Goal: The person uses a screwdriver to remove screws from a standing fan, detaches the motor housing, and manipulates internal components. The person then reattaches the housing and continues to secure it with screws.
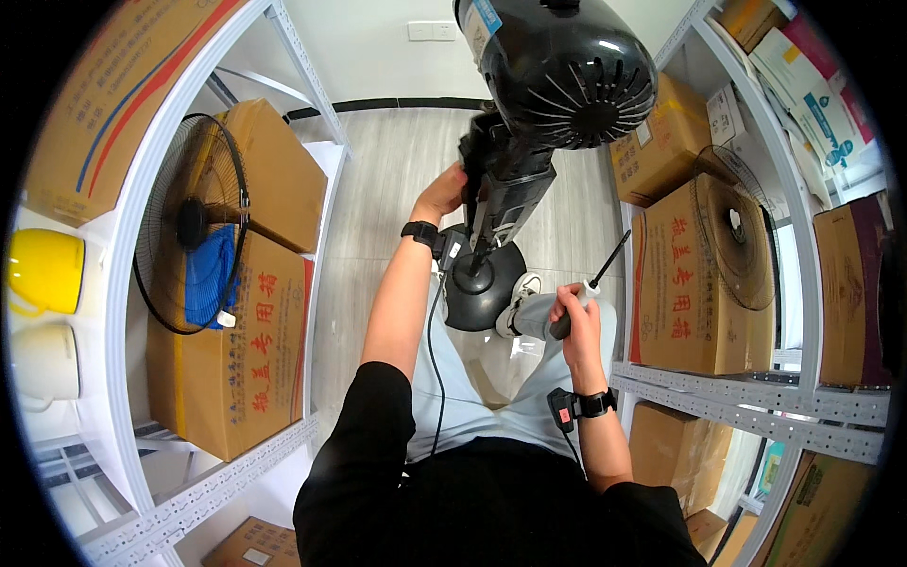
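A black standing fan with its grille off rises before me; its rounded motor housing [586, 80] has slotted vents at the back. Below the motor, the control column [510, 194] shows an uncovered inside and runs down to a round black base [484, 293]. My left hand [442, 196] is closed on a black plastic part at the column's left side, its fingertips partly hidden behind it. In my right hand [578, 326] is a screwdriver [612, 263], gripped by the handle above my knee, dark shaft pointing up and away from the fan.
Metal shelves [312, 104] with cardboard boxes [236, 350] stand on both sides. One fan grille [194, 222] leans on the left boxes near a blue cloth [213, 265]; another grille [737, 227] leans right. Yellow [45, 271] and white helmets [42, 364] sit far left.
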